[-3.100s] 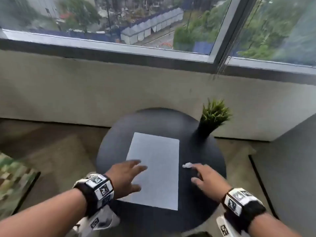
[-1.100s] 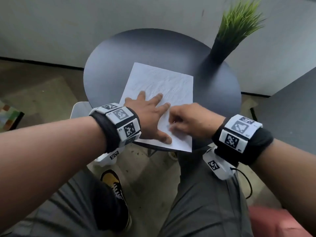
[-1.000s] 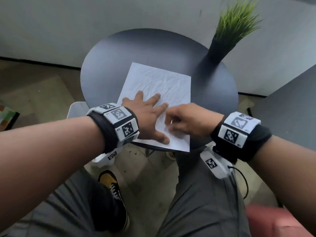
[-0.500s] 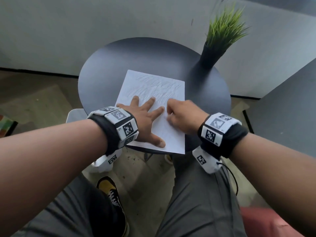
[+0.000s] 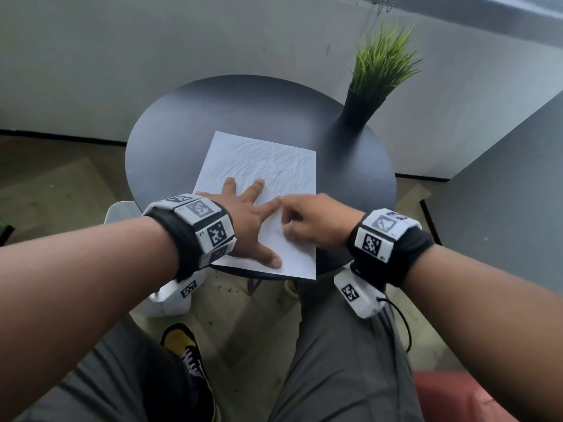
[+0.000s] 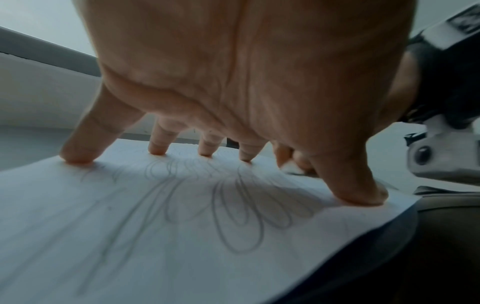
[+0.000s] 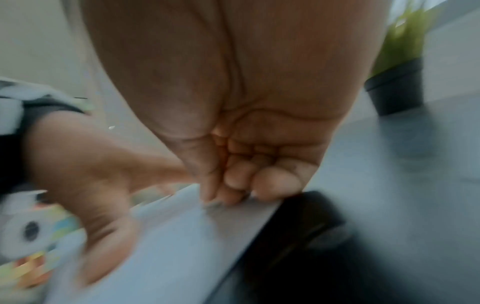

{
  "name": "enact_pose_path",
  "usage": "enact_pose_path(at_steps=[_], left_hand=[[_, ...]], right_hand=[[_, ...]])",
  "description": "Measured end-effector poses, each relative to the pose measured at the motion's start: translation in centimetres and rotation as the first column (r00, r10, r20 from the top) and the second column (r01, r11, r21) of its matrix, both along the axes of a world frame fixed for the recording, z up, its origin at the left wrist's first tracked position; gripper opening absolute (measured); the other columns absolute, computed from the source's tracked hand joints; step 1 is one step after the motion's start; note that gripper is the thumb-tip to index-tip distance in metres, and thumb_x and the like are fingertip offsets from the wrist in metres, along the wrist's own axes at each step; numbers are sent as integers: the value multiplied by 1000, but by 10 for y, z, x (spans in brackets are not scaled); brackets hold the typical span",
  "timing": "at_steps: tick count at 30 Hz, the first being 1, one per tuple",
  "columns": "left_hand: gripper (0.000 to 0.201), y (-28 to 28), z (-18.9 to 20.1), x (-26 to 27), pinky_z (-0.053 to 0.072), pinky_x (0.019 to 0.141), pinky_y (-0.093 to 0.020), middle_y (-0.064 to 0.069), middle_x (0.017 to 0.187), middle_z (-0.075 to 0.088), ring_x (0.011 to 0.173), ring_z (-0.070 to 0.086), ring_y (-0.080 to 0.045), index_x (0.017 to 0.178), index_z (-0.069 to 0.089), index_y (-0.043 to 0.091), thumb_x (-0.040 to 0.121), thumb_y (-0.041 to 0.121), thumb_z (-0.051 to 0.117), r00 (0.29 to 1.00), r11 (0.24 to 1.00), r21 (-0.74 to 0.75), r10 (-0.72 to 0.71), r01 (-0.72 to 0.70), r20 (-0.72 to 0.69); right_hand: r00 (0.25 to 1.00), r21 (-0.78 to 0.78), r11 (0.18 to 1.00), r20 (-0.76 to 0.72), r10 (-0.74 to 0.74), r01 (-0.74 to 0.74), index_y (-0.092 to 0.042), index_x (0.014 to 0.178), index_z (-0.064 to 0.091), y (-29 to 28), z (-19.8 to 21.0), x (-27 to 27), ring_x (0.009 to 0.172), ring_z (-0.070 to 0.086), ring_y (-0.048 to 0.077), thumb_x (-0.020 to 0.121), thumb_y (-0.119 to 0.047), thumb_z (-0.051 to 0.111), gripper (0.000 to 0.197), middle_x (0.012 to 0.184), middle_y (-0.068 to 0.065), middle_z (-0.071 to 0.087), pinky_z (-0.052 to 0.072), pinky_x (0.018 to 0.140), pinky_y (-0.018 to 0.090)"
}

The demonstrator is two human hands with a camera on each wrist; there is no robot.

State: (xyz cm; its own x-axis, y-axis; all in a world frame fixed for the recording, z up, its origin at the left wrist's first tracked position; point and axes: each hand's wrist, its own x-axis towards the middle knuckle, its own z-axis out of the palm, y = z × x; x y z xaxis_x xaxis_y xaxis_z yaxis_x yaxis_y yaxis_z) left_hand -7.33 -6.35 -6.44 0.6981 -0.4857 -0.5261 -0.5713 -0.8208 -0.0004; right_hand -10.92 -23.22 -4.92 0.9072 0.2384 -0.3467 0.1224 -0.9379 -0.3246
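A white sheet of paper (image 5: 265, 166) covered in grey pencil scribbles lies on a round black table (image 5: 182, 132). My left hand (image 5: 246, 220) presses on the sheet's near half with fingers spread and straight; in the left wrist view its fingertips (image 6: 78, 154) stand on the paper (image 6: 182, 226). My right hand (image 5: 307, 222) is curled just right of the left index finger and pinches a small white eraser (image 6: 291, 169) against the sheet. The right wrist view is blurred and shows the curled right hand (image 7: 233, 185) on the paper (image 7: 182, 236).
A green grass plant in a black pot (image 5: 365, 105) stands at the table's far right edge. A grey wall runs behind the table and a dark panel (image 5: 502, 184) stands to the right. My knees and a yellow-black shoe (image 5: 189, 351) are below the near edge.
Three seconds ago both hands were reaching in and the eraser lay beside the sheet. Since then the left hand has stayed pressed down while the right hand has shifted slightly over the paper.
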Motion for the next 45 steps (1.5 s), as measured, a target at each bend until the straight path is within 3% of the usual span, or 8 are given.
enact_pose_path(at_steps=[7,12,18,22,27,32,36,45], left_hand=[[116,0,0,1,32,102,-73,10,163,-22,149,-8,-43,146,-14,59,58,97,50,1000,1000,-11,-10,10,-5],[116,-2,2,-1,30,102,-73,9,163,-22,149,-8,-41,148,-15,56,60,96,50,1000,1000,8,-10,10,11],[115,-3,2,0,32,101,-71,7,164,-19,148,-5,-46,148,-13,57,60,95,51,1000,1000,3,-20,20,10],[115,-5,3,-1,39,99,-64,5,165,-14,146,2,-47,148,-11,58,60,95,52,999,999,4,-33,33,43],[116,-6,2,0,38,100,-64,2,165,-12,145,3,-50,150,-8,56,59,94,54,998,999,-5,-42,42,40],[115,-6,-1,1,40,100,-61,0,165,-10,143,8,-49,149,-9,58,59,96,51,997,999,-10,-47,48,65],[112,-7,-1,1,38,102,-63,-1,165,-12,143,5,-53,146,-8,63,59,95,54,999,999,-17,-40,41,34],[110,-11,4,-1,40,99,-60,-5,165,-8,139,14,-52,145,-8,64,58,96,51,998,1000,1,-30,30,53]], right_hand=[[982,4,982,0,187,-187,-19,100,55,7,-3,-16,79,52,20,91,-25,57,10,85,-5,57,42,70,30],[961,-34,972,163,-225,234,-19,96,52,-22,-7,8,89,58,27,90,-29,55,11,92,2,61,44,71,32],[983,0,983,-20,185,-185,-20,98,58,-6,-2,-16,80,54,16,91,-27,59,11,86,-5,59,42,70,28],[980,-83,982,120,-161,171,-19,98,53,-23,-4,4,89,59,26,92,-30,55,13,92,2,61,45,70,33],[972,-29,972,-17,234,-234,-18,100,56,0,-2,-24,77,51,18,91,-25,56,11,83,-5,57,41,69,29],[970,-106,977,179,-167,187,-18,100,50,-21,-5,-3,86,58,31,93,-29,52,13,94,7,61,47,71,35],[977,-45,977,37,210,-209,-16,105,53,-2,-5,-31,80,54,25,92,-21,53,14,88,2,60,44,69,32],[981,-76,982,78,180,-174,-21,100,46,-1,-9,-35,75,44,23,94,-22,51,9,87,3,55,36,65,31]])
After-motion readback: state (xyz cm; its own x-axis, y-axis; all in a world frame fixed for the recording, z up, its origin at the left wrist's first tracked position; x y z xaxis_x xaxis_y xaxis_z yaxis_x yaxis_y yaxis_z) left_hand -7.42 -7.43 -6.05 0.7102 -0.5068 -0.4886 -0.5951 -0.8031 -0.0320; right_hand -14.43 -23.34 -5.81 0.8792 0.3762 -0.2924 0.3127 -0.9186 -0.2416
